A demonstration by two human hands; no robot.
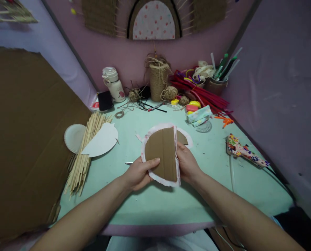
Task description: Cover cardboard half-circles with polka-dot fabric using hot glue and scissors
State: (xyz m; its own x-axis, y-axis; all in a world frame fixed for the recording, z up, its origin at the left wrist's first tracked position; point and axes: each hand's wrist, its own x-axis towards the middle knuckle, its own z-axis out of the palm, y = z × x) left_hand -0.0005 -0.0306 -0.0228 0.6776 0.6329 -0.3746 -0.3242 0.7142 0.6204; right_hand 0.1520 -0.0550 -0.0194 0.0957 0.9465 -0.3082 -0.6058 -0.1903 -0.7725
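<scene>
Between my hands is a half-round cardboard piece (162,151) with white, pink-tinged cloth folded over its edges. My left hand (142,170) grips its lower left edge, thumb flat on the bare cardboard. Along the straight right side, my right hand (188,162) is closed on the edge, its fingers partly hidden behind the piece. Another cardboard shape with a white border (183,136) lies on the table behind it, mostly covered. A pointed metal tip (128,163) sticks out beside my left hand; the rest of that tool is hidden.
To the left lie a bundle of sticks (86,157), a white bird-shaped cutout (103,141) and a paper plate (74,137). A flowered glue gun (245,151) with a cord rests at right. Twine (159,78), a bottle (115,85) and red pipe cleaners (202,92) stand or lie behind.
</scene>
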